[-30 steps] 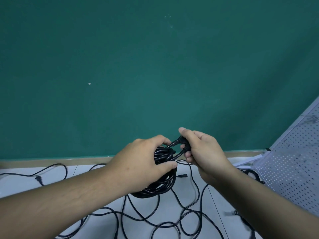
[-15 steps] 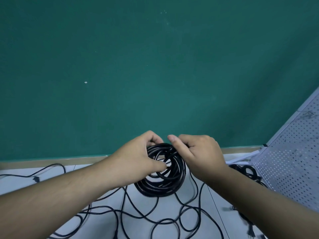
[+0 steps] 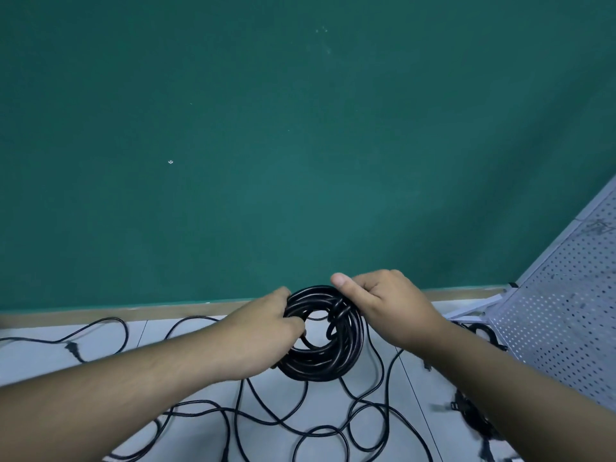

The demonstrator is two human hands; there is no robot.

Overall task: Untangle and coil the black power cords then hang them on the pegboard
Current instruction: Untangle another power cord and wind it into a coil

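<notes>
Green wall (image 3: 300, 145) fills the top. Pale floor (image 3: 33, 361) runs below it, with a baseboard strip at the join. The pegboard (image 3: 560, 311) leans in at far right with its lower edge near the floor. No hooks can be made out on it. Loose cords (image 3: 300, 425) sprawl in loops across the floor under both arms, and a second small bundle (image 3: 480, 328) lies just beside the pegboard. The coil (image 3: 326, 358) is held up between both hands, centre frame, above the loose cords. The left hand (image 3: 266, 331) grips its left side with fingers curled into the hole. The right hand (image 3: 383, 305) is clamped on the top right, thumb over the strands. Step looks like finishing or securing this coil. Next is likely a carry right to the pegboard. The path there looks open, but strands under the coil may snag. Cannot tell if a tail joins them.
</notes>
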